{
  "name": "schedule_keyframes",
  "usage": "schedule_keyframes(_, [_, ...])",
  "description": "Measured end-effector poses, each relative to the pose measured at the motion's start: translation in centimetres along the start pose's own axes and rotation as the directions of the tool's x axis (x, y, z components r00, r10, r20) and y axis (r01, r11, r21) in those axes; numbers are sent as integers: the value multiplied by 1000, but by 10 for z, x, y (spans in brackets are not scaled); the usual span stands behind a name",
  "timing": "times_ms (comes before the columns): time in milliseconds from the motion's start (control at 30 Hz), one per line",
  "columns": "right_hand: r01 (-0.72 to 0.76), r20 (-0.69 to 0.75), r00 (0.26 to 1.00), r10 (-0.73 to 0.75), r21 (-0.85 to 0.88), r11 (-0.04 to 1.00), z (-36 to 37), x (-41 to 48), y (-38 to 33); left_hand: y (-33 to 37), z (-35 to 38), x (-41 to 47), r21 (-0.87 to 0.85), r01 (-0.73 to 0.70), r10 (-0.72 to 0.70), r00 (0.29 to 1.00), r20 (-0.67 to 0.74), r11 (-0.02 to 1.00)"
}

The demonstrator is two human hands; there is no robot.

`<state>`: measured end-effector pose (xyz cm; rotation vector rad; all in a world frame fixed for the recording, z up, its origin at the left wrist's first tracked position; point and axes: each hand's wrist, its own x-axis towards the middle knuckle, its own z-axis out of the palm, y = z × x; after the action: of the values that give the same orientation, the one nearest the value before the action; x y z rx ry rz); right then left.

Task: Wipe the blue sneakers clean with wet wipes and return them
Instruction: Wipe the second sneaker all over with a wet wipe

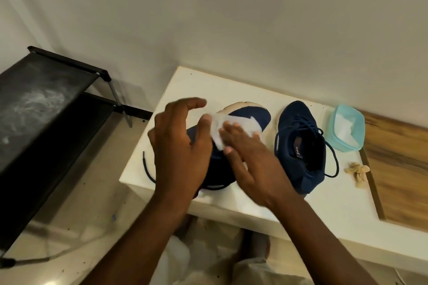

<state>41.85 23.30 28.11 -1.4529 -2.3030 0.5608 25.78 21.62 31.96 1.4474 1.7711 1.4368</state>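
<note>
Left hand: arched over the rear of the first sneaker, index finger lifted, thumb at the wet wipe; whether it grips cannot be told.
Right hand: flat, fingers straight, pressing the wipe onto the upper.
Both sneakers: on the white surface; second sneaker upright, just beside the first, near a teal tub.
Insole label: too small to read.

A: Is the light strong?
B: No, soft and warm. The white desk top is brightest, without hard glare.
A: Sharp?
B: Not fully: the left hand and right hand are motion-blurred, and the black metal rack bends at the left edge.
</note>
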Motion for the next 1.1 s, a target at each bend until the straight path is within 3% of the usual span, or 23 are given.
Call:
schedule_keyframes(67, [80,31,996,-80,5,997,8,-3,-15,-34,5,9,231,46,-66,995,80,972])
schedule_keyframes(133, [115,36,993,-114,-37,993,13,-4,-10,-51,18,5,294,108,-152,980,131,950])
schedule_keyframes(367, [-114,-71,993,98,-278,954,-4,25,10,-42,33,-9,105,252,-257,966,38,962])
schedule_keyframes(500, [105,148,987,-68,-266,958,9,22,-21,-43,33,-11,19,303,-303,953,-1,953])
schedule_keyframes(567, [108,127,989,-76,-272,956,2,23,-13,-43,35,-15,-34,303,-303,953,0,952])
schedule_keyframes(700, [-72,-26,997,67,-392,917,-8,27,8,-40,39,-20,-11,295,-296,955,-8,955])
schedule_keyframes(867, [145,144,984,-106,-298,943,15,17,-15,-40,38,-15,-41,280,-281,960,-12,959])
schedule_keyframes(933, [115,40,993,-108,-306,945,9,20,-1,-44,37,-10,-8,247,-247,969,3,969])
schedule_keyframes(1033, [-75,-153,988,27,-319,945,-3,24,19,-53,37,1,92,196,-202,977,64,976])
schedule_keyframes(1100, [-79,-154,987,35,-287,955,0,22,15,-57,39,7,130,163,-176,980,95,978])
